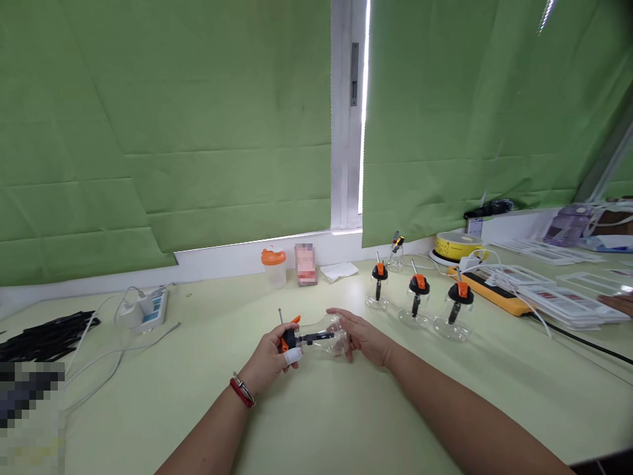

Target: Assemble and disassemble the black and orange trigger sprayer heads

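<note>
Between my hands, a clear glass bottle [324, 328] lies on its side just over the table, with a dark rod inside. Its black-and-orange top with a thin metal spout points left. My left hand [270, 359] is closed around that top; a white wrap covers one of its digits. Around the rounded base of the bottle, the fingers of my right hand [363, 336] are curled. To the right stand three similar bottles upright: one [378, 284] nearest, another [415, 302] in the middle, and a third [459, 307] farthest right, each with an orange-and-black top.
Toward the back are an orange-lidded container [274, 267], a small box [306, 265] and white paper [339, 271]. A power strip [154, 311] with cables and black strips [44, 333] lie left. On the right are a yellow reel [457, 247], an orange power strip [494, 293] and another person's hand [618, 303].
</note>
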Demonstrator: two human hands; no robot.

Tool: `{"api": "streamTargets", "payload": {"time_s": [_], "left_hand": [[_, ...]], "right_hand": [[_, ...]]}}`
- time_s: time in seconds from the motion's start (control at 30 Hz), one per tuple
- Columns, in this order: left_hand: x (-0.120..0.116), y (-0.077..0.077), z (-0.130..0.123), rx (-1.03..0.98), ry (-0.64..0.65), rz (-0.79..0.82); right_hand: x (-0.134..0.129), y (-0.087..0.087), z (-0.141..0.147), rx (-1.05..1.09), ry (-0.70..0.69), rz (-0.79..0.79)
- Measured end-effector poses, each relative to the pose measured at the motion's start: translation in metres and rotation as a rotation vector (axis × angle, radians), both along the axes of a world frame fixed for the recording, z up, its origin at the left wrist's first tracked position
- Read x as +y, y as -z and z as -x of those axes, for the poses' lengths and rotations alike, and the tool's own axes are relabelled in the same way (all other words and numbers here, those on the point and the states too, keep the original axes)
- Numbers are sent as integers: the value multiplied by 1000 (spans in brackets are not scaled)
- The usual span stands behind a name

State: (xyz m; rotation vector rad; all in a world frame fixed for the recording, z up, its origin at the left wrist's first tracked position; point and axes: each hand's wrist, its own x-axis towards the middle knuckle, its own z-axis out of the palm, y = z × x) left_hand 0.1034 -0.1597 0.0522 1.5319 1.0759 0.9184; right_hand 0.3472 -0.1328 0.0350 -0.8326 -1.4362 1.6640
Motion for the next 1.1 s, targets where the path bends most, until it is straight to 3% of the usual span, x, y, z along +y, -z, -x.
{"api": "streamTargets", "payload": {"time_s": [0.2,0.4,0.5,0.73,1.1], "left_hand": [[-3,0,-4,-34,25,18],[2,2,0,-159,-27,-33],[4,3,2,-173,-9,-34],[1,2,-1,-177,16,-4],[2,6,-1,-159,38,5]], "right_hand": [[4,6,2,-199,58,67],[-2,-8,-4,21,-3,-81],[-3,-9,-5,22,-8,-97],[-2,-4,0,-104,24,-9],[3,3,4,-157,17,275]]}}
